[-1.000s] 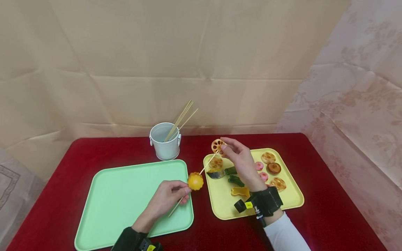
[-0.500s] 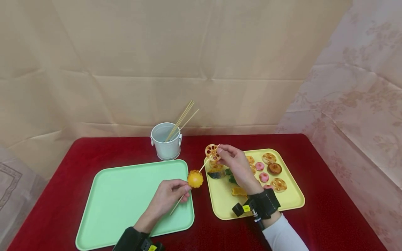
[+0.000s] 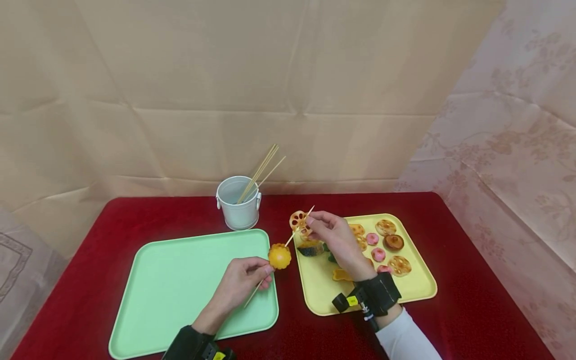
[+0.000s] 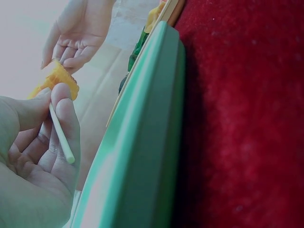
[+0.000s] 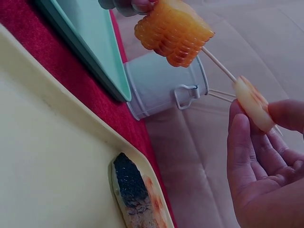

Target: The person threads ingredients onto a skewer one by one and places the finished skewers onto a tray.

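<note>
My left hand (image 3: pixel 240 282) pinches a wooden skewer (image 4: pixel 61 134) between thumb and fingers, just below a yellow corn piece (image 3: pixel 279 257) threaded on it. The skewer slants up to the right, over the gap between the trays. Near its upper end sits a lotus root slice (image 3: pixel 297 220), which my right hand (image 3: pixel 339 242) pinches at the edge. In the right wrist view the skewer's pointed tip pokes out past the lotus root slice (image 5: pixel 251 104), with bare stick between it and the corn piece (image 5: pixel 173 33). The right hand hides part of the food below it.
A yellow tray (image 3: pixel 319 297) on the right bears a dark-rinded slice (image 3: pixel 310 249), a mushroom cap (image 3: pixel 393 242), pink pieces (image 3: pixel 378 254) and other food. On the left lies a green tray (image 3: pixel 189 285). Behind stands a white bucket (image 3: pixel 239 214) with several skewers (image 3: pixel 264 167).
The right hand has moved down and left with the lotus root slice, which slid from the skewer's tip farther along the stick. The left hand has barely moved.
</note>
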Demonstrator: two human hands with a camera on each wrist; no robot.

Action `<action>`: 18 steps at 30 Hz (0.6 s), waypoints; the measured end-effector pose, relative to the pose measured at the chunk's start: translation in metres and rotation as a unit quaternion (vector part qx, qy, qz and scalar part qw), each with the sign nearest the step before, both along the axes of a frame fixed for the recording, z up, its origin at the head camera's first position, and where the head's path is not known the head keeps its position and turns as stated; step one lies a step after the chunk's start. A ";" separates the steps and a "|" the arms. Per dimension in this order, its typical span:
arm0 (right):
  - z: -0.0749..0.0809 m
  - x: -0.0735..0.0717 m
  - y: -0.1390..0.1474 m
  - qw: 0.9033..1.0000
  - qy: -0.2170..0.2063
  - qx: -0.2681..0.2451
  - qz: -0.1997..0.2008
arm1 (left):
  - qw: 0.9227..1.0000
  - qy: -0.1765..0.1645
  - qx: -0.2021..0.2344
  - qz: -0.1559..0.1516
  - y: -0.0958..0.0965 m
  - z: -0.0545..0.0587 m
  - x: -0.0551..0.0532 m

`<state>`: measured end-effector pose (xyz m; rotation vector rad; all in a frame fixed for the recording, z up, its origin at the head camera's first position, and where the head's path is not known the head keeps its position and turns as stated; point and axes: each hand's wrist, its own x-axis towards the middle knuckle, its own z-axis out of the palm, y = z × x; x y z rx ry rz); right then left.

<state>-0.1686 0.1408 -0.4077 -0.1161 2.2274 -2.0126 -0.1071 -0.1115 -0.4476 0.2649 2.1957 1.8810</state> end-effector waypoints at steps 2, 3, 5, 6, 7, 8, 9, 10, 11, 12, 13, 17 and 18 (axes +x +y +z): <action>0.000 0.001 -0.001 1.000 -0.003 0.006 0.003 | 1.000 -0.001 -0.004 0.002 0.001 -0.001 0.000; 0.000 0.002 -0.002 1.000 -0.005 0.003 0.006 | 1.000 0.000 -0.003 0.002 0.001 -0.001 0.000; 0.000 0.003 -0.004 1.000 -0.007 0.002 0.016 | 1.000 0.001 -0.003 0.002 0.001 -0.001 0.000; 0.000 0.004 -0.006 1.000 -0.007 0.002 0.022 | 1.000 0.002 -0.002 0.002 0.001 -0.001 0.000; -0.001 0.005 -0.007 1.000 -0.007 0.000 0.028 | 1.000 0.003 -0.002 0.002 0.001 -0.001 0.000; -0.001 0.005 -0.008 0.999 -0.005 0.000 0.034 | 1.000 0.002 -0.001 0.002 0.001 0.000 0.000; -0.002 0.006 -0.009 0.999 -0.003 0.001 0.039 | 1.000 0.000 0.000 0.002 0.001 0.000 0.000; -0.002 0.006 -0.010 0.999 -0.002 0.006 0.043 | 1.000 -0.001 0.001 0.003 0.001 0.000 0.000; -0.003 0.006 -0.011 0.999 -0.002 0.009 0.045 | 1.000 -0.001 0.002 0.003 0.001 0.001 0.000; -0.004 0.007 -0.012 0.999 0.001 0.015 0.048 | 1.000 -0.002 0.005 0.003 0.000 0.002 0.000; -0.004 0.008 -0.013 0.999 0.001 0.020 0.050 | 1.000 -0.003 0.006 0.003 0.000 0.002 0.000; -0.005 0.009 -0.015 0.998 0.005 0.029 0.054 | 1.000 -0.001 0.013 0.005 -0.001 0.004 0.000; -0.005 0.009 -0.016 0.998 0.008 0.027 0.055 | 1.000 0.000 0.014 0.006 -0.001 0.004 0.000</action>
